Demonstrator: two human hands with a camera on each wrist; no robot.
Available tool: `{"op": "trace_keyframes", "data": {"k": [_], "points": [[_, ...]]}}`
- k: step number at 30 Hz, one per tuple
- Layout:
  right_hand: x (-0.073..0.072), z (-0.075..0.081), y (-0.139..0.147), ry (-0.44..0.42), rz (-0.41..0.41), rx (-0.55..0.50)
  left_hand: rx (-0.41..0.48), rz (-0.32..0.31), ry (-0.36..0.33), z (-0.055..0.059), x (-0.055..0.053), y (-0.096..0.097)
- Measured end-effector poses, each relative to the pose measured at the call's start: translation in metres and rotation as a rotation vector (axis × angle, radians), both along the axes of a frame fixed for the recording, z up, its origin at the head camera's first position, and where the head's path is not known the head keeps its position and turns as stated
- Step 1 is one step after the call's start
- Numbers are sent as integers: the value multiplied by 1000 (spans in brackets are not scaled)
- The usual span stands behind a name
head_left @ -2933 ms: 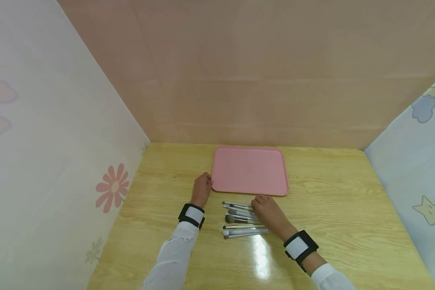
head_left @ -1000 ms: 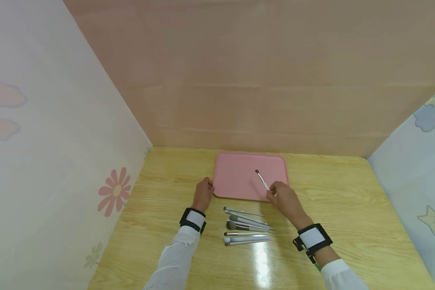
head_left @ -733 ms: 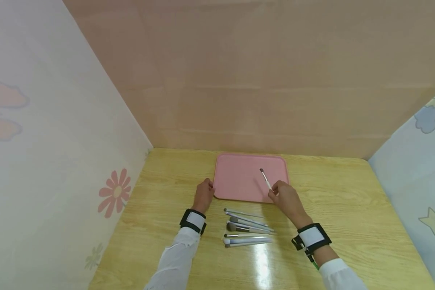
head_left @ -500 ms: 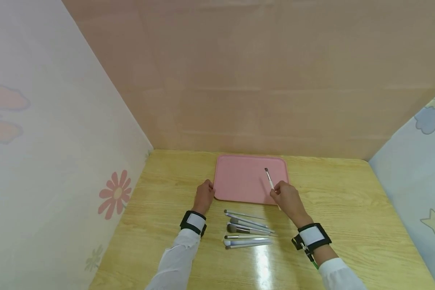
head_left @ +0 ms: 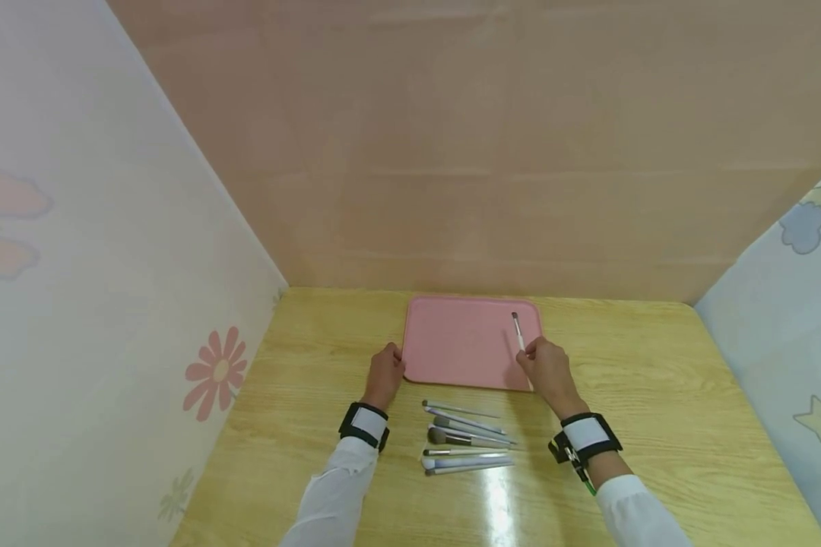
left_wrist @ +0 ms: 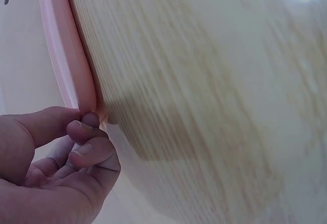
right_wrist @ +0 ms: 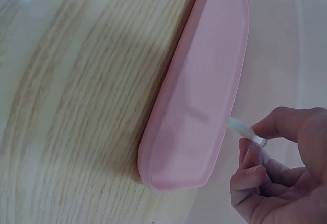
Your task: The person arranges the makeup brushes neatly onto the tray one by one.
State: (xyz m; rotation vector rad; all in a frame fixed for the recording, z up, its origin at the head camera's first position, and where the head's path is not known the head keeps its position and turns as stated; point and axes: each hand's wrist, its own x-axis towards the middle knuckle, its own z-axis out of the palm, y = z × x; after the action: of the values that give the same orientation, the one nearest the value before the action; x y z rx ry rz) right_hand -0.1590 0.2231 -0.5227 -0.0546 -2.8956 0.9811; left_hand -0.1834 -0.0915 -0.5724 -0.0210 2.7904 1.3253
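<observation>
My right hand (head_left: pixel 549 376) pinches a small makeup brush (head_left: pixel 518 330) by its white handle, bristles pointing to the back, over the right end of a pink tray (head_left: pixel 458 342). In the right wrist view, thumb and fingertips hold the handle (right_wrist: pixel 241 128), and a shadow falls on the tray (right_wrist: pixel 199 81) below. At the tray's front left corner, my left hand (head_left: pixel 385 376) grips the rim; the left wrist view shows its thumb and finger pinching that corner (left_wrist: pixel 84 109). Several makeup brushes (head_left: pixel 468 439) lie side by side in front of the tray, bristles to the left.
The wooden table (head_left: pixel 629 395) extends left and right of the tray. A flower-printed white panel (head_left: pixel 109 342) borders it on the left, a star-printed one (head_left: pixel 780 357) on the right, and a brown backdrop (head_left: pixel 479 152) behind.
My right hand has picked a brush from the row, carried it over the tray, and shifted right while turning the brush more lengthwise. The left hand has stayed at the tray's corner.
</observation>
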Motion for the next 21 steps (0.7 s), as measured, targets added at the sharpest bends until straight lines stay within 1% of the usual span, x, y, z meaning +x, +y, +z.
{"op": "trace_keyframes", "data": {"k": [4,8,12,16,21], "points": [[-5,-1,1,-4,-25,-12,-7,-1,1,-2,1,-2],[-11,-1,2,-4,-41,-11,1,1,7,-2,2,-3],[-15,-2,4,-33,-69,-18,5,6,10,0,2,-2],[-18,-7,7,-63,-99,-20,9,6,7,1,2,-1],[-22,-16,11,-41,-115,-12,17,-1,3,2,2,0]]}}
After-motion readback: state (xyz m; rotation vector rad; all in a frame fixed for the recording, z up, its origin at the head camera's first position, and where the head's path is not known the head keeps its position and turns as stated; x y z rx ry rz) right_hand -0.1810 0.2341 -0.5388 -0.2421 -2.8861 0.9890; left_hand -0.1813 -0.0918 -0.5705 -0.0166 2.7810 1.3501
